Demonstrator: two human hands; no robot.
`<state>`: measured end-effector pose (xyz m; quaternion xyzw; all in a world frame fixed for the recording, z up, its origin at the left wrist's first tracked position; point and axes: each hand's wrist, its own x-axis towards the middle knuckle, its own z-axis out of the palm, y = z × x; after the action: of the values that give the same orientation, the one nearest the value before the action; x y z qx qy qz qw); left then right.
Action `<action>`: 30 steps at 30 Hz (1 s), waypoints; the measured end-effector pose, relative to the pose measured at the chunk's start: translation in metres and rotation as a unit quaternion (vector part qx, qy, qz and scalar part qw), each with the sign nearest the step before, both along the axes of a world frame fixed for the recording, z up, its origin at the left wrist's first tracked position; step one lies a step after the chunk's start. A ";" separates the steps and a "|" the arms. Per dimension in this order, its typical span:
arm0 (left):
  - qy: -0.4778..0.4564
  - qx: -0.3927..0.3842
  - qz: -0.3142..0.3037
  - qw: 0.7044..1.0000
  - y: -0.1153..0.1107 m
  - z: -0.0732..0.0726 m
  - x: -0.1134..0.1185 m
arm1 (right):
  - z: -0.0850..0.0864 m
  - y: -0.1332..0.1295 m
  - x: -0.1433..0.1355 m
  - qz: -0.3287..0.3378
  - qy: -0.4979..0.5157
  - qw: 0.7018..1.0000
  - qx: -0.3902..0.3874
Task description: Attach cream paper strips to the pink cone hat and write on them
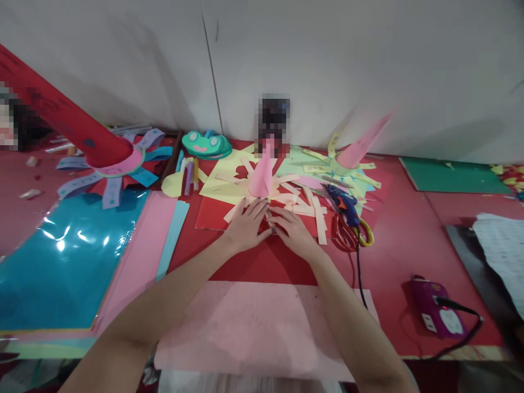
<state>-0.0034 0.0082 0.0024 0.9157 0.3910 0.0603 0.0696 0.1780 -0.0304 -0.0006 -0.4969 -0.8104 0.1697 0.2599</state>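
A pink paper cone (pixel 261 177) stands upright in the middle, among loose pale paper strips (pixel 305 208). My left hand (pixel 248 222) lies palm down just in front of the cone, its fingers stretched out over the strips. Close beside it, my right hand (pixel 292 230) has its fingers bent inward around a small pale piece that I cannot make out. Beneath the strips are red paper (pixel 210 213) and a yellow sheet (pixel 219 177). A blue glue gun (pixel 345 204) lies to the right, next to scissors (pixel 367 233) with yellow handles.
A purple power adapter (pixel 438 308) with a black cord sits at right. On the left are a red paper tube (pixel 77 117), a blue glossy sheet (pixel 77 262) and green frog cutouts (pixel 207 144). Another pink cone (pixel 362 144) stands back right, before the wall.
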 end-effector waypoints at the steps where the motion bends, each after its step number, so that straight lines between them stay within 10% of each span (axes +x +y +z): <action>1: -0.001 0.003 -0.001 1.000 0.000 -0.001 0.000 | 0.000 -0.001 -0.001 -0.001 -0.011 1.000 -0.002; 10: -0.011 0.027 0.000 1.000 0.001 -0.002 -0.001 | -0.002 -0.002 -0.007 -0.048 0.107 0.992 -0.039; 19: -0.015 0.038 0.001 0.999 0.000 0.001 -0.001 | 0.005 0.008 -0.008 -0.244 0.430 0.853 -0.168; 30: -0.045 0.086 -0.023 0.995 -0.007 0.017 -0.001 | -0.001 0.009 -0.012 -0.251 0.447 0.851 -0.109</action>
<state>-0.0039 0.0010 0.0194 0.9236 0.3592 0.1333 0.0094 0.1661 -0.0216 -0.0012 -0.5791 -0.4303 0.3900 0.5722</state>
